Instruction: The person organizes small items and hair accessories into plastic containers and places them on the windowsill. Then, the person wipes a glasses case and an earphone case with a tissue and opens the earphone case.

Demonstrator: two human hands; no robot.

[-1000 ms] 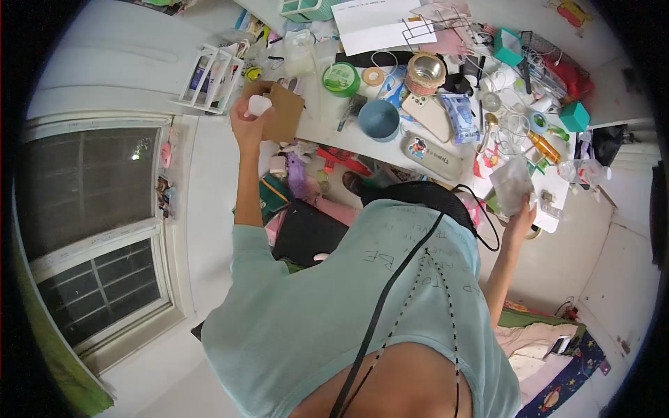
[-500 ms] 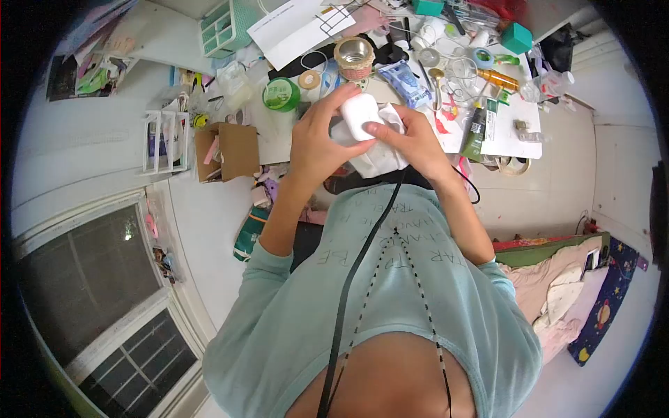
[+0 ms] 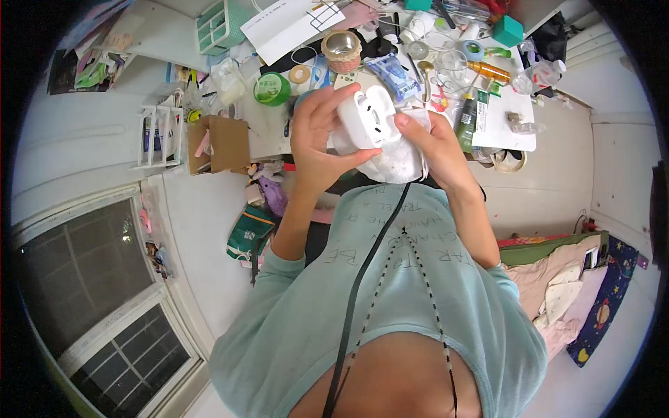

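Note:
A white earbud case is held up over the desk's near edge, its lid raised and dark-marked white earbuds seated inside. My left hand grips the case from the left, with fingers behind it and the thumb along its lower edge. On the other side, my right hand is closed round a crumpled white wipe, which hangs below and behind the case. The right thumb presses near the case's right edge; whether it touches the lid I cannot tell.
Behind my hands the cluttered desk holds a green round tub, a woven-covered cup, a blue-and-white packet and a dark green tube. A cardboard box stands at the left. Bedding lies at the right.
The case was shut half a second ago; its lid is now up and the earbuds show. Both hands have shifted slightly right, still holding the case and the wipe.

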